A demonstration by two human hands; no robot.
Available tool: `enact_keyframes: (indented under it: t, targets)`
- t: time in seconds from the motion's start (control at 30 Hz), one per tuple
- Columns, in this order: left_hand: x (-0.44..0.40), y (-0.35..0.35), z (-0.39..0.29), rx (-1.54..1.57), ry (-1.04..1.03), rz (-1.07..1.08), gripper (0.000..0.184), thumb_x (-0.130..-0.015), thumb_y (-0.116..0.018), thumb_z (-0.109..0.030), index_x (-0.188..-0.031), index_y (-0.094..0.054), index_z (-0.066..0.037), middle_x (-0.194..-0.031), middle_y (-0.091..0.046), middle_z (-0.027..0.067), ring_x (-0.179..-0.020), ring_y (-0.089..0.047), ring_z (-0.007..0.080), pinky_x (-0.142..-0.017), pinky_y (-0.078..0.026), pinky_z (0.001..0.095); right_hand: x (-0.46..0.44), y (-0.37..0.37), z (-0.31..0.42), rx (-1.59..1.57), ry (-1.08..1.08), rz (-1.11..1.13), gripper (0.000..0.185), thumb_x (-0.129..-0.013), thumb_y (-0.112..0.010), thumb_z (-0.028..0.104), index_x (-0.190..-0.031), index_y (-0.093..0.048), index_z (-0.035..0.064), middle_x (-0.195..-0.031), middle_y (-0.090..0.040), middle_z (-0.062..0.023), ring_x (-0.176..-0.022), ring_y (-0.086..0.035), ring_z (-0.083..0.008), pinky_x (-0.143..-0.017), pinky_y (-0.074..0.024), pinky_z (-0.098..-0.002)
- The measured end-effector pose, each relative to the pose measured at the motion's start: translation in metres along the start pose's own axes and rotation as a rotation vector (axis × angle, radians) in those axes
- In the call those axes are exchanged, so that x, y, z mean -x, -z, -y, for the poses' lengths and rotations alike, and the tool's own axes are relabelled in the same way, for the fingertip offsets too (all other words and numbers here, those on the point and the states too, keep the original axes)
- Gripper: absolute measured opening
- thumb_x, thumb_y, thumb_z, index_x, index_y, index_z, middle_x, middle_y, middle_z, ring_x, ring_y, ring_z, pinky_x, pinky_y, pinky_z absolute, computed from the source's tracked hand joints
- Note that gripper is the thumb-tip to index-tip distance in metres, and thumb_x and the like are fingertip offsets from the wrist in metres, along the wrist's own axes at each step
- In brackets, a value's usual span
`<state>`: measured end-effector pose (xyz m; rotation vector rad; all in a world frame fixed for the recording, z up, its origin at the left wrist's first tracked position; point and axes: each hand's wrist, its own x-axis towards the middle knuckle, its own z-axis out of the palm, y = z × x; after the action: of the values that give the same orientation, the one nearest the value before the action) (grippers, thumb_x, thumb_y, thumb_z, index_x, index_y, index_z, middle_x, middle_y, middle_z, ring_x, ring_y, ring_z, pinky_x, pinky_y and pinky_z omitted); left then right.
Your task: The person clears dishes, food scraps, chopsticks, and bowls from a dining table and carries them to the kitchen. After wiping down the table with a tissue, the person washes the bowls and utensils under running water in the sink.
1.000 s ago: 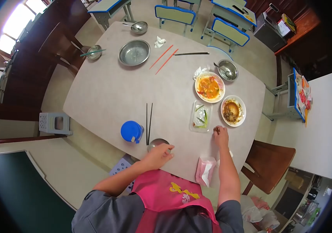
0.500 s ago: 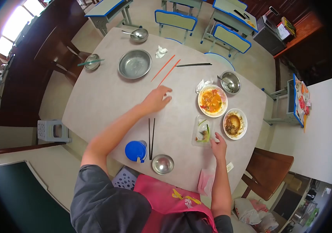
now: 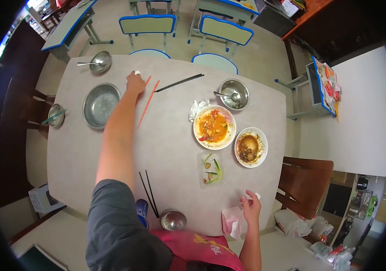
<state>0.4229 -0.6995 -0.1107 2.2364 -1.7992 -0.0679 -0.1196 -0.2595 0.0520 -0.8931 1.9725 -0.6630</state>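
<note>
My left hand [image 3: 135, 84] reaches to the far side of the table with its fingers closed on a crumpled white tissue [image 3: 137, 72], of which only a bit shows. Just right of it lie two orange chopsticks [image 3: 148, 104], and to its left stands a wide metal basin [image 3: 101, 106]. My right hand [image 3: 250, 207] hovers near the right front edge, fingers apart and loosely bent, seemingly holding nothing. Beside it are a pink tissue packet [image 3: 231, 222] and a small white piece [image 3: 257, 195] partly behind the fingers.
Two plates with food remains [image 3: 214, 127] [image 3: 250, 147], a clear plastic tray [image 3: 210, 170] and a metal bowl with spoon [image 3: 234, 94] stand on the right. Black chopsticks [image 3: 148, 194] and a small metal bowl [image 3: 173, 220] lie in front. Wooden chairs [image 3: 308, 183] flank the table.
My left hand has stretched to the far side and closed on the tissue. My right hand has moved from beside the plastic tray towards the front edge. The view has turned.
</note>
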Motion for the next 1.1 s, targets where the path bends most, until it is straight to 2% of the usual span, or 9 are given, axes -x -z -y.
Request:
enact_keyframes:
  t: [0.1,0.2,0.27,0.3,0.4,0.5,0.7,0.9,1.1]
  targets:
    - [-0.002,0.019,-0.018,0.346,0.176,0.093,0.024,-0.081,-0.059,-0.009,-0.101,-0.067,0.001,-0.113,-0.064,0.0173,-0.114,-0.056,0.0341,-0.098,-0.046,0.0418,0.005,0.001,-0.014,0.003,-0.085,0.016,0.035,-0.089,-0.066,0.01,-0.123,-0.059,0.0018,-0.103,-0.066,-0.0096,-0.079,-0.064,-0.0114,-0.069,-0.0522,-0.0245]
    - [0.018,0.036,-0.068,0.518,-0.226,-0.04,0.021,-0.083,-0.062,-0.01,-0.101,-0.066,-0.001,-0.117,-0.063,0.015,-0.113,-0.057,0.0323,-0.099,-0.045,0.0389,0.006,-0.006,-0.033,-0.006,-0.04,0.022,0.035,-0.089,-0.066,0.009,-0.123,-0.059,0.0018,-0.103,-0.067,-0.0099,-0.079,-0.064,-0.011,-0.068,-0.0517,-0.0249]
    - [0.046,0.046,-0.115,0.713,-0.394,0.011,0.023,-0.084,-0.065,-0.015,-0.103,-0.066,-0.002,-0.118,-0.062,0.0159,-0.113,-0.057,0.031,-0.098,-0.045,0.0383,0.009,-0.011,-0.036,-0.021,0.006,0.025,0.036,-0.09,-0.065,0.01,-0.124,-0.058,0.002,-0.1,-0.067,-0.0097,-0.079,-0.064,-0.0114,-0.068,-0.0519,-0.0251]
    - [0.063,0.059,-0.139,0.732,-0.475,0.139,0.025,-0.084,-0.066,-0.016,-0.104,-0.066,-0.002,-0.118,-0.062,0.0159,-0.112,-0.057,0.031,-0.099,-0.045,0.0381,0.01,-0.015,-0.033,-0.026,0.025,0.029,0.036,-0.09,-0.065,0.011,-0.125,-0.058,0.002,-0.097,-0.068,-0.0096,-0.079,-0.065,-0.0119,-0.068,-0.0524,-0.0252]
    - [0.093,0.032,-0.168,0.615,-0.724,0.317,0.029,-0.084,-0.068,-0.017,-0.109,-0.065,-0.002,-0.121,-0.061,0.0159,-0.114,-0.056,0.0305,-0.101,-0.044,0.0383,0.014,-0.016,-0.021,0.032,0.072,0.055,0.037,-0.091,-0.064,0.011,-0.126,-0.057,0.0016,-0.096,-0.068,-0.0095,-0.081,-0.066,-0.0128,-0.069,-0.0531,-0.0257]
    - [0.105,0.016,-0.176,0.637,-0.623,0.483,0.032,-0.084,-0.066,-0.013,-0.114,-0.064,-0.002,-0.124,-0.059,0.0152,-0.116,-0.054,0.0309,-0.103,-0.043,0.039,0.02,-0.011,-0.01,0.061,0.06,0.073,0.036,-0.092,-0.062,0.009,-0.127,-0.056,0.001,-0.102,-0.067,-0.0097,-0.083,-0.066,-0.0137,-0.07,-0.0531,-0.0263]
    - [0.107,0.014,-0.178,0.526,-0.599,0.546,0.046,-0.08,-0.062,-0.005,-0.125,-0.059,-0.005,-0.131,-0.057,0.0135,-0.118,-0.051,0.0323,-0.104,-0.042,0.0399,0.032,-0.006,-0.021,0.007,0.059,0.063,0.035,-0.092,-0.061,0.009,-0.126,-0.057,0.0009,-0.112,-0.065,-0.01,-0.084,-0.066,-0.0149,-0.071,-0.0526,-0.0268]
    - [0.134,0.032,-0.174,0.36,-0.729,0.392,0.054,-0.079,-0.064,-0.01,-0.132,-0.055,-0.008,-0.133,-0.056,0.013,-0.12,-0.05,0.0331,-0.102,-0.042,0.0396,0.037,-0.007,-0.027,0.073,0.125,0.1,0.035,-0.093,-0.06,0.009,-0.126,-0.056,-0.0005,-0.114,-0.064,-0.0104,-0.086,-0.067,-0.0155,-0.071,-0.053,-0.0271]
    - [0.163,0.025,-0.178,0.424,-0.625,0.287,0.034,-0.08,-0.063,-0.014,-0.113,-0.066,-0.006,-0.124,-0.061,0.011,-0.115,-0.052,0.0289,-0.097,-0.045,0.0387,0.037,-0.014,-0.026,0.036,0.171,0.139,0.035,-0.091,-0.062,0.012,-0.125,-0.058,0.0018,-0.115,-0.064,-0.0117,-0.084,-0.065,-0.0159,-0.072,-0.0537,-0.0287]
